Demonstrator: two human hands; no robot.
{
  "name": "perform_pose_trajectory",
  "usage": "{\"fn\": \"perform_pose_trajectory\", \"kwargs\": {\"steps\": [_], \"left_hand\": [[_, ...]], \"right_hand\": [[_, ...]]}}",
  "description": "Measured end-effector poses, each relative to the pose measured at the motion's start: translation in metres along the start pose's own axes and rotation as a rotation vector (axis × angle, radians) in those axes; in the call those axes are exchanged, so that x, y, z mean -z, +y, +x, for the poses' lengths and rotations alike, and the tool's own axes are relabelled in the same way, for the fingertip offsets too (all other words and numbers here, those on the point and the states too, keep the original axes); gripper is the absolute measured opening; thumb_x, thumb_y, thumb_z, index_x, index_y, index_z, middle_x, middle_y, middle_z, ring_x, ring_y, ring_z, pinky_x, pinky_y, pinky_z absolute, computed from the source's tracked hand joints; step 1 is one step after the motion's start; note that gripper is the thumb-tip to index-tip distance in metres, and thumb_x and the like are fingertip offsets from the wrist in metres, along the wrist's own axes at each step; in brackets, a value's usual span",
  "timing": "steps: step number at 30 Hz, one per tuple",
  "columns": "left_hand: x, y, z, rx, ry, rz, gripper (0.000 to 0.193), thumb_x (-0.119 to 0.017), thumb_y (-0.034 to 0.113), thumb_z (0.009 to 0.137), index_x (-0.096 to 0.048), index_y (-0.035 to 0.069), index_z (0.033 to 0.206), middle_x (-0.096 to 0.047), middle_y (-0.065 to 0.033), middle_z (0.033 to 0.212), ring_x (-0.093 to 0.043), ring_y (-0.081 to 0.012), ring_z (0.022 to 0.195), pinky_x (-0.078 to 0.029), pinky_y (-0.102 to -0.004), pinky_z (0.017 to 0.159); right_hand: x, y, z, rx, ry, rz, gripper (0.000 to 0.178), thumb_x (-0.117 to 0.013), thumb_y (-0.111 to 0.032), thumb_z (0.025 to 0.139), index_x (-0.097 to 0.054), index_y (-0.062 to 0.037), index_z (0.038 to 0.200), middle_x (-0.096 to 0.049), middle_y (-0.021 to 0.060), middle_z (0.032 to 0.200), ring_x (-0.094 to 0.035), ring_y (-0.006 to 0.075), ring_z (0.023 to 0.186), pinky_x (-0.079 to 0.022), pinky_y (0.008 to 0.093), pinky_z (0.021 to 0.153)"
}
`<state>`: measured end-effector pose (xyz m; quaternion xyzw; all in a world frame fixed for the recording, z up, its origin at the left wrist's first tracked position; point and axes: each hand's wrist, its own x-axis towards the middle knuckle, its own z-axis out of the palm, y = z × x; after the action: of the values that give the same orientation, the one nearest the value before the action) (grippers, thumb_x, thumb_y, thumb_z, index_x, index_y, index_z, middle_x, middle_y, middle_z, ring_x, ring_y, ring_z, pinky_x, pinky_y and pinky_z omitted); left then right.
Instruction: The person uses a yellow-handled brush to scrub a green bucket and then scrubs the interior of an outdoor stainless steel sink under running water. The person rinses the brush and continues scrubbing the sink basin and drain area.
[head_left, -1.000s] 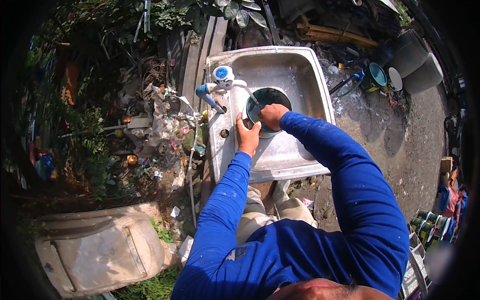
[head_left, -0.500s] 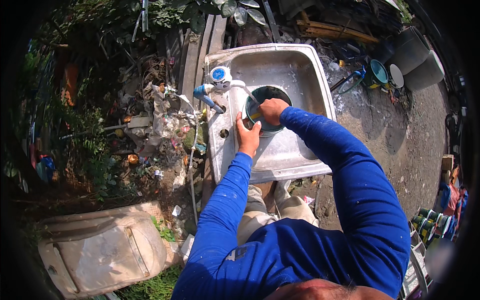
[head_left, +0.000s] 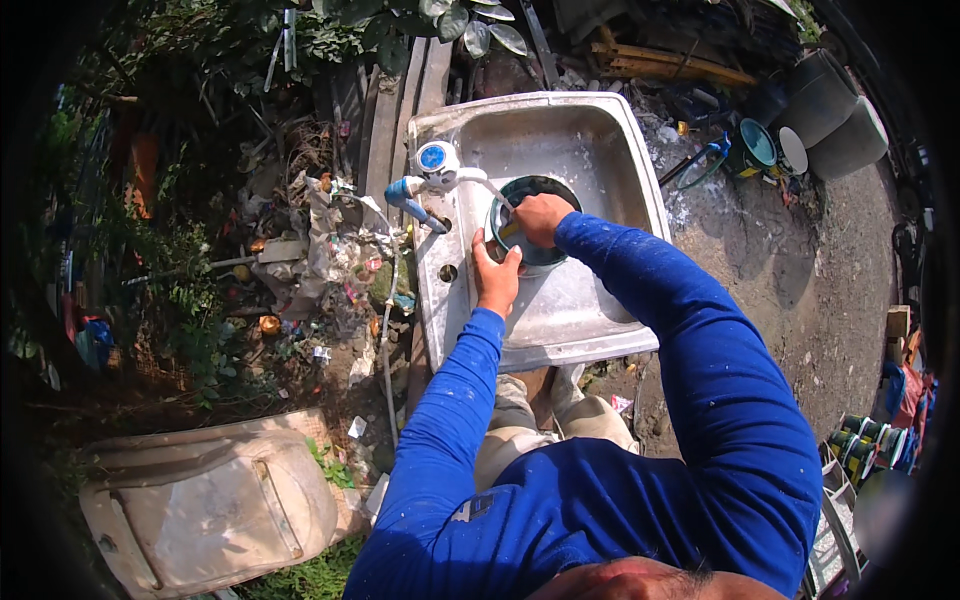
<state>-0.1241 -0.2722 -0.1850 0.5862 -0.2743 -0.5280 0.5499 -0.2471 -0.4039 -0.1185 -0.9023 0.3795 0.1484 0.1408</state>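
a: in the head view, where is the bucket?

b: inside the sink, toward the basin's left side, mouth up and partly under the spout of the tap. i'd guess it stands there so that the spout reaches over its rim.

a: and the left hand?

b: on the bucket's near left side, thumb and fingers parted and curved against it, gripping the wall. it looks like a steadying hold, one that would stop the bucket sliding on the smooth basin.

a: the right hand?

b: it reaches into the mouth from above, back of the hand up, right by the spout's end. its fingers curl down out of sight, so i can't tell whether they're closed on anything.

a: what else is hard to make out?

b: most of the bucket's inside, lost behind that hand and in shade. the spout's tip blends in near the knuckles, and i can't say if water runs. the right sleeve covers part of the sink's edge, and the hose disappears behind the left sleeve.
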Motion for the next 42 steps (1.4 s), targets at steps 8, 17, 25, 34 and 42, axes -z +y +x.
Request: {"fn": "perform_pose_trajectory", "kwargs": {"steps": [8,17,25,34,42], "left_hand": [[-0.003,0.016,-0.008,0.067,0.003,-0.059,0.077,-0.066,0.001,0.096,-0.024,0.012,0.159,-0.046,-0.0141,0.144,-0.058,-0.0227,0.114,-0.062,-0.035,0.075],[-0.006,0.011,-0.001,0.049,0.005,-0.077,0.078,-0.065,0.0,0.095,-0.023,0.014,0.159,-0.042,-0.0144,0.147,-0.058,-0.0237,0.115,-0.062,-0.0363,0.077],[-0.009,0.014,-0.004,0.061,0.046,-0.084,0.077,-0.065,-0.001,0.095,-0.025,0.015,0.159,-0.046,-0.0138,0.143,-0.06,-0.0231,0.113,-0.062,-0.0349,0.076],[-0.01,0.017,-0.005,0.074,0.051,-0.044,0.077,-0.067,0.001,0.095,-0.025,0.015,0.159,-0.048,-0.0133,0.139,-0.061,-0.0229,0.109,-0.061,-0.0351,0.073],[-0.003,-0.01,0.008,-0.009,0.133,0.116,0.08,-0.075,0.011,0.089,-0.031,0.009,0.156,-0.048,-0.0191,0.138,-0.055,-0.0301,0.12,-0.054,-0.0402,0.096]], "right_hand": [[0.027,0.015,-0.023,0.142,-0.239,-0.12,0.02,-0.066,-0.017,0.087,-0.079,-0.0079,0.099,-0.077,0.0185,0.098,-0.076,0.0362,0.094,-0.061,0.0431,0.081],[0.011,0.002,0.0,-0.011,-0.063,-0.026,0.02,-0.067,-0.015,0.085,-0.08,-0.0063,0.097,-0.078,0.0181,0.101,-0.076,0.0347,0.097,-0.062,0.044,0.083],[0.048,0.015,-0.018,0.082,-0.272,-0.133,0.023,-0.067,-0.014,0.085,-0.08,-0.0087,0.103,-0.077,0.0172,0.102,-0.075,0.0362,0.098,-0.061,0.0444,0.08],[0.027,0.003,0.003,0.044,-0.005,-0.232,0.019,-0.064,-0.016,0.088,-0.081,-0.0105,0.094,-0.079,0.0141,0.096,-0.077,0.033,0.089,-0.062,0.043,0.075],[0.011,-0.007,0.0,-0.154,-0.334,-0.034,0.03,-0.066,-0.017,0.088,-0.078,-0.0056,0.112,-0.076,0.0187,0.113,-0.075,0.0336,0.107,-0.061,0.042,0.087]]}}
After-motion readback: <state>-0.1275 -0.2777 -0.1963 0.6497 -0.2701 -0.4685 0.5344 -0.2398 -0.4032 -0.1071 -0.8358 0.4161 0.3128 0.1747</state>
